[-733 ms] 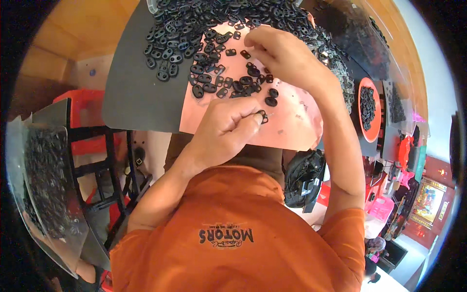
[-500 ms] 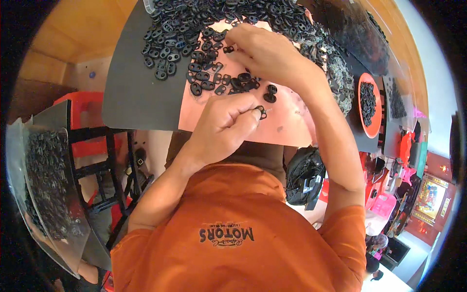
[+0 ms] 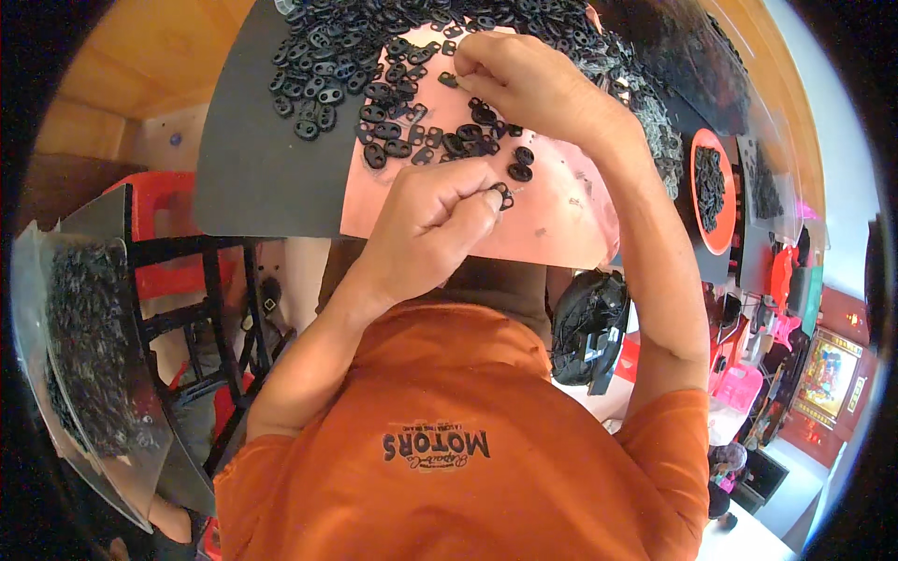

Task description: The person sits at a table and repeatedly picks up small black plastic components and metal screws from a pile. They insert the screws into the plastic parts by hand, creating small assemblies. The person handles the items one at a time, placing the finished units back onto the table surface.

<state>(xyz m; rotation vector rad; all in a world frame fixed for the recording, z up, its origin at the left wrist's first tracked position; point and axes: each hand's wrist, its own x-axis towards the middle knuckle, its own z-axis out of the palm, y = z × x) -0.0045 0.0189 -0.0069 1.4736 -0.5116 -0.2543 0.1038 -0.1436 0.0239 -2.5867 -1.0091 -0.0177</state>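
My left hand (image 3: 433, 224) is closed above the near part of a pink sheet (image 3: 552, 227), pinching a small black two-hole plastic piece (image 3: 503, 195) between thumb and forefinger. Farther off and to the right, my right hand (image 3: 524, 82) is also closed; a small dark plastic piece (image 3: 449, 80) shows at its fingertips. Between the hands lies a little cluster of black pieces (image 3: 468, 140). Two rounded black pieces (image 3: 521, 164) rest just right of it. More oval two-hole pieces (image 3: 382, 131) are scattered along the sheet's left side.
A big heap of black pieces (image 3: 332, 56) covers the far side of the dark table (image 3: 245, 168). Greyish clear parts (image 3: 662, 140) are piled to the right, near an orange plate (image 3: 720, 241) of black pieces. A red chair (image 3: 159, 210) stands at left, a black bag (image 3: 589, 332) below the table.
My right hand has drawn slightly to the right, with the dark piece at its fingertips. My left hand stays nearly in place, pinching the same piece. Near the right hand, the cluster looks rearranged.
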